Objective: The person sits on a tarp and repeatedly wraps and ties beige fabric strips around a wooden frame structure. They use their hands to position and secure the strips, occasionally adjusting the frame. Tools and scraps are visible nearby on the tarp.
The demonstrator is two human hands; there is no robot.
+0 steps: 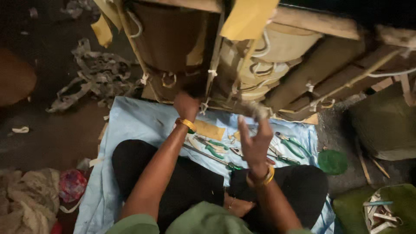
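Reaching up with my left hand (186, 105), I press it against the lower edge of the big winding (242, 60), a bulky mass of brown coils wrapped in tan cloth and yellow paper strips, tied here and there with white cord. It hangs tilted just above the blue sheet (130, 125) I sit on. My left fingers are tucked into the dark gap under the coils, so I cannot tell whether they grip anything. My right hand (255, 141) is raised just below a grey cord knot (256, 110), fingers spread and loose, holding nothing.

By my reading, I am at the tying or checking stage along the bottom row of coils. A next move here would call for pinching that knot with my right fingertips while my left hand braces the coil.

Green-handled pliers (291, 145) and a long screwdriver (208, 157) lie on the sheet between my knees, near my right wrist. Grey scraps (93, 78) litter the floor at left.
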